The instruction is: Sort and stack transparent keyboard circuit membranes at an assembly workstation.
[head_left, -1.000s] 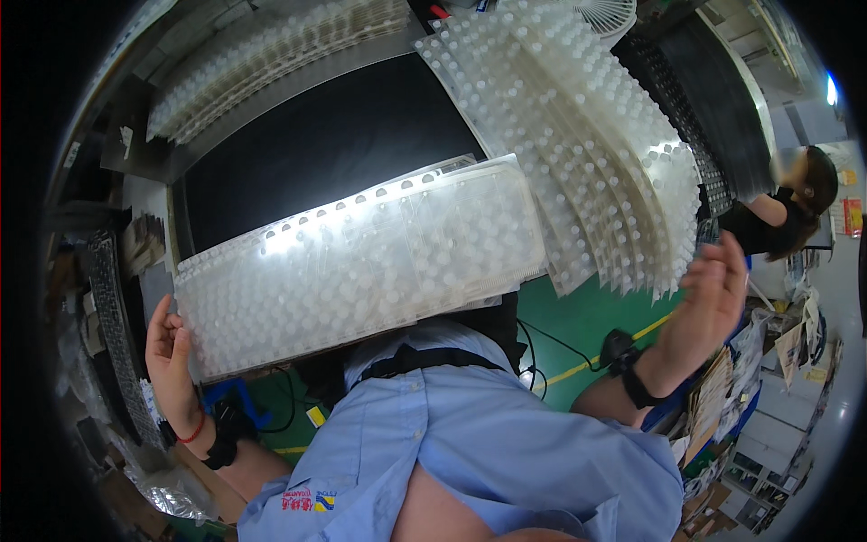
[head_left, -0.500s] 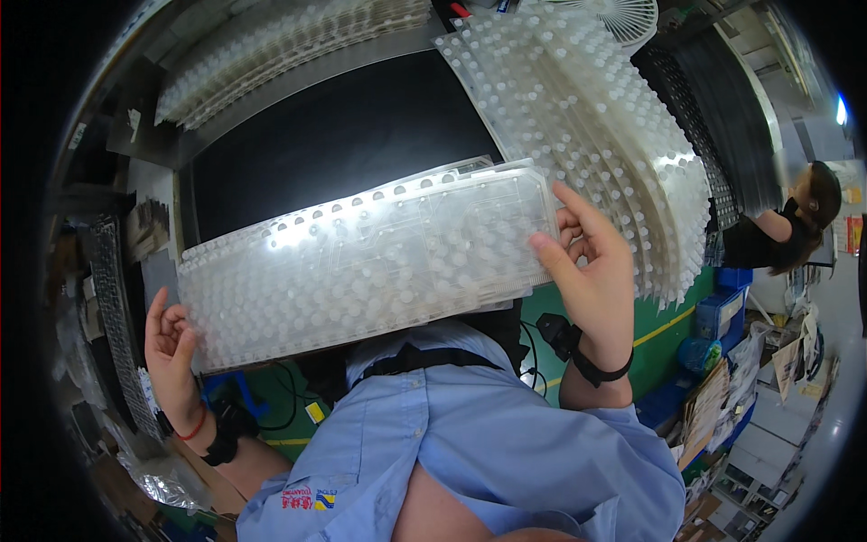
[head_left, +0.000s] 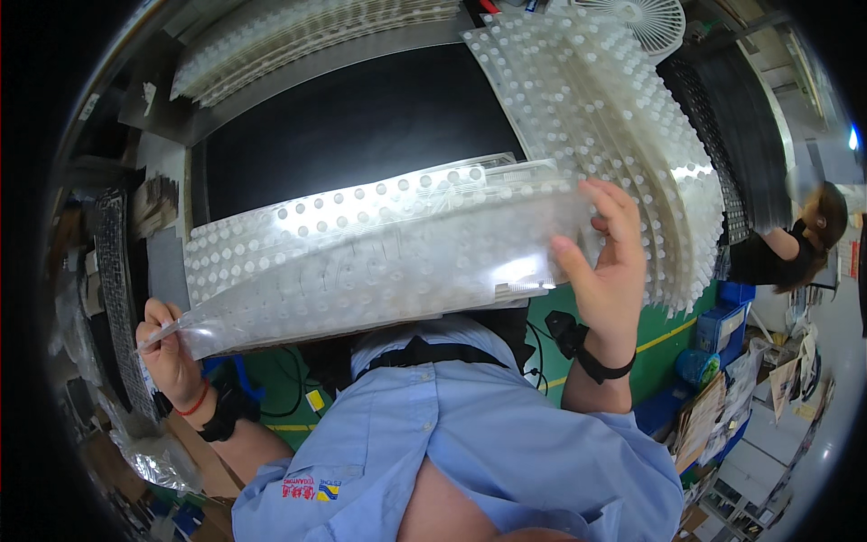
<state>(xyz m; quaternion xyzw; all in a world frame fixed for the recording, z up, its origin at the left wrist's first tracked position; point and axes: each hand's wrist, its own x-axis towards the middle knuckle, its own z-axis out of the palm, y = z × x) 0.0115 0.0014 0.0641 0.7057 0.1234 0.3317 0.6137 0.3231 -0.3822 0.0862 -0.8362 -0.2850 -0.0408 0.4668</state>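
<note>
My left hand (head_left: 170, 350) is closed in a pinch on the left end of a clear plastic sheet (head_left: 361, 280), which bends and shines with glare. At the sheet's right end, my right hand (head_left: 607, 257) holds the edge, its thumb on the near face and its fingertips at the far corner. Beneath the raised sheet lies a stack of translucent sheets (head_left: 239, 239) dotted with round white bumps. A black work surface (head_left: 352, 131) extends behind the stack. What lies under the near part of the lifted sheet is partly hidden.
A tall fanned pile of dotted sheets (head_left: 623, 172) stands at the right, with a white fan (head_left: 646, 23) behind it. More sheets (head_left: 316, 45) are stacked at the back left. Another person (head_left: 786, 239) is at the far right. Blue bins (head_left: 722, 316) stand on the green floor.
My left fingers, loosely curled beside the stack before, have closed on the sheet's left end and raised it, bending it. More bumps of the stack show beneath. The view has shifted slightly.
</note>
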